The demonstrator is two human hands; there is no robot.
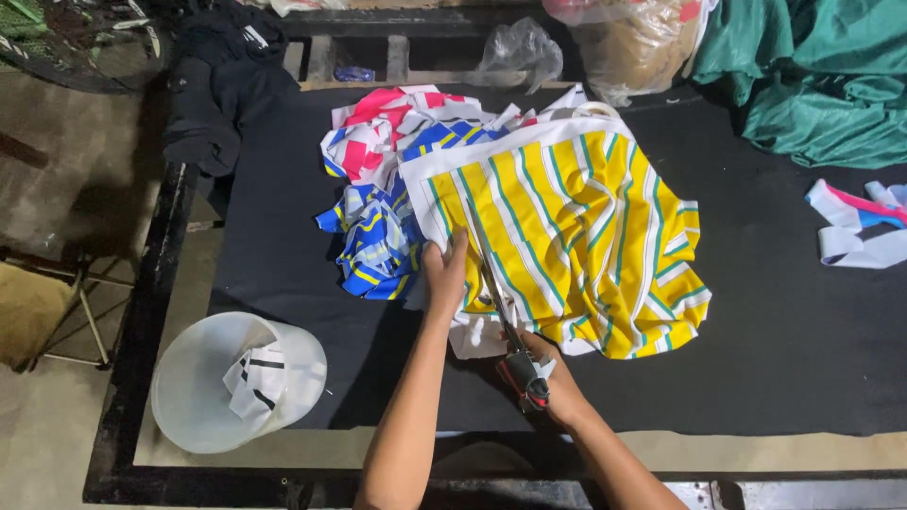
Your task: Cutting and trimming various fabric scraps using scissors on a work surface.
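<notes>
- I see my right hand (pixel 553 373) closed around the handles of a pair of scissors (pixel 501 312) near the front edge of the counter (pixel 784 359), the long blades running away from me into a yellow striped cloth (pixel 576 241).
- My left hand (pixel 446 269) lies flat and spread on the left border of that cloth, just beside the blades, fingers pointing toward the back edge; it holds nothing and only presses the fabric down.
- The yellow cloth, with white and green stripes, sits mid-counter, bunched into folds on its right side.
- A heap of blue and pink striped scraps (pixel 378 198) touches the cloth on its left, toward the back.
- A pale plastic bucket (pixel 203 397) holding black-and-white offcuts (pixel 253 378) stands at the front left corner.
- Loose strips (pixel 855 231) lie at the right edge; green fabric (pixel 812 76) is piled at the back right corner, dark clothing (pixel 217 85) at the back left.
- In my judgement the chief risk is the left fingers, which rest very close to the blade line; a slip of the cloth under that hand could bring them into the cut.
- The folds on the right could also drag the cut off the stripe, or catch a second layer unseen.
</notes>
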